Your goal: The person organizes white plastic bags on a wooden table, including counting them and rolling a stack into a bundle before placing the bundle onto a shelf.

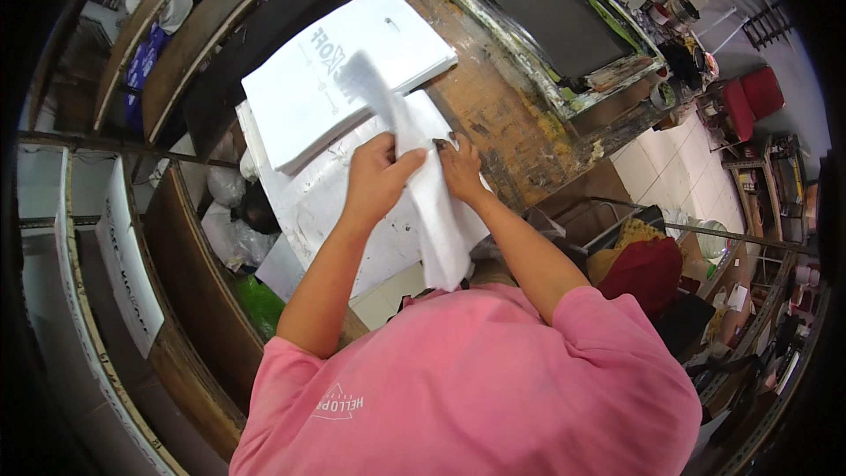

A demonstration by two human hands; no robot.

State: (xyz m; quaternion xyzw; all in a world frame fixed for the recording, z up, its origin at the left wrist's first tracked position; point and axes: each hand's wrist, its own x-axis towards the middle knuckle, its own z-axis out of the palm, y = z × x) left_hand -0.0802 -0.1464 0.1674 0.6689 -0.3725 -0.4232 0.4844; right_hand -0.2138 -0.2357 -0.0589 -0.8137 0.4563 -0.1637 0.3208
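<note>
My left hand [377,178] is closed round a floppy white sheet or flat bag [430,203], with the thumb lying across it. The piece stands folded and on edge between my hands. Its upper end is smeared by motion, and its lower end hangs close to my pink shirt. At its right side is my right hand [460,167], the fingers bent against the white material and the fingertips dark. Just beyond my hands lies a thick stack of white printed sheets or bags [300,97] with dark lettering. Pale board [339,247] shows under the stack.
A worn, paint-stained wooden table [493,123] carries a framed printing screen [564,22] at the far right. Wooden shelves [198,238] line the left side, with plastic bags [233,238] by them. A red chair [753,101] and cluttered racks stand to the right.
</note>
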